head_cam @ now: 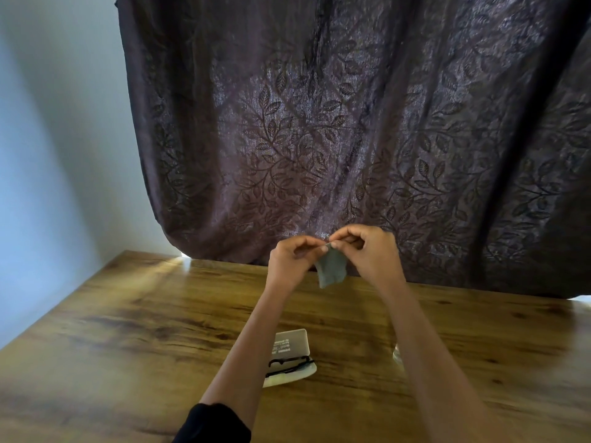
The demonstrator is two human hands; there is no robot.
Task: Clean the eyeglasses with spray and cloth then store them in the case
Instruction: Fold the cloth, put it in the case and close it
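Both my hands are raised above the far part of the wooden table. My left hand and my right hand pinch the top edge of a small grey cleaning cloth, which hangs down between them. Below my forearms a white glasses case lies open on the table. Black-framed eyeglasses rest folded in its lower half. A clear object, perhaps the spray bottle, peeks out behind my right forearm and is mostly hidden.
A dark purple curtain with a leaf pattern hangs behind the table's far edge. A pale wall stands at the left. My left arm wears a black sleeve.
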